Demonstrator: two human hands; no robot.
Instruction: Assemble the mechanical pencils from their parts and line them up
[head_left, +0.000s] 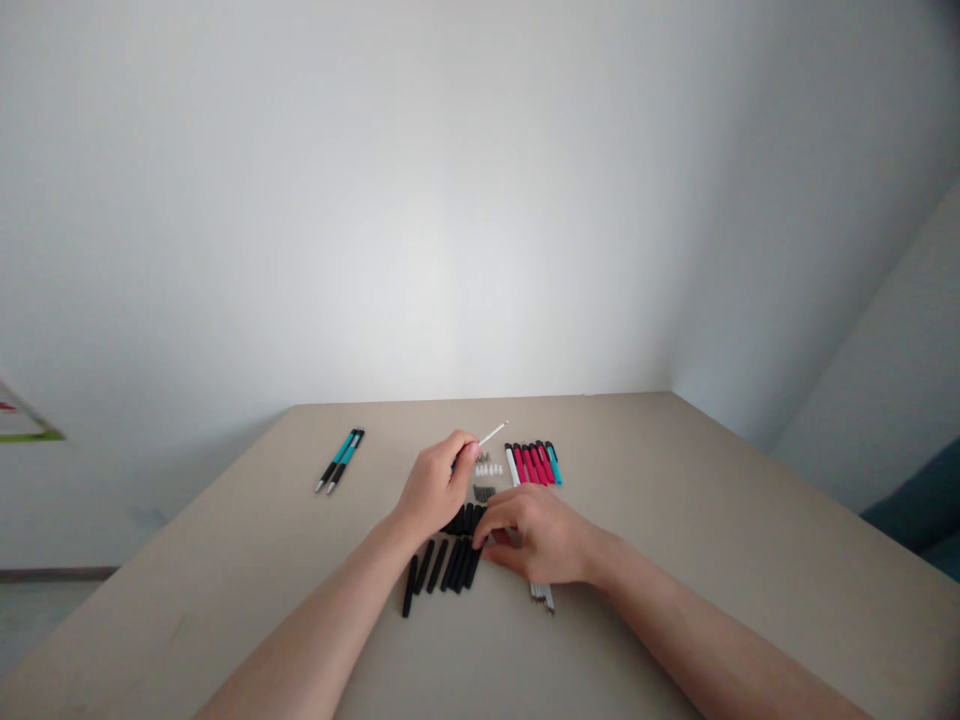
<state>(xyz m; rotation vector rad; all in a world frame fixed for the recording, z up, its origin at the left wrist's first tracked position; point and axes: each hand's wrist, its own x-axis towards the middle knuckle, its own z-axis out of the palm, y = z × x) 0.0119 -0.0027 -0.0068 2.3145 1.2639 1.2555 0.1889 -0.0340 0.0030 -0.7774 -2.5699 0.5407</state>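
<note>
My left hand is closed around a thin white pen refill, whose far end sticks out up and to the right. A dark piece shows at its fingers, mostly hidden. My right hand is bent down over the row of black pen tubes, thumb and forefinger drawn together at the upper end of the rightmost tube. Shorter black pieces lie just behind, partly covered by both hands. Several white refills poke out from under my right hand.
Two blue-and-black pens lie at the left on the beige table. Behind my hands are small white parts, grey springs and small metallic parts. White, pink and blue pen barrels with clips stand in a row at right.
</note>
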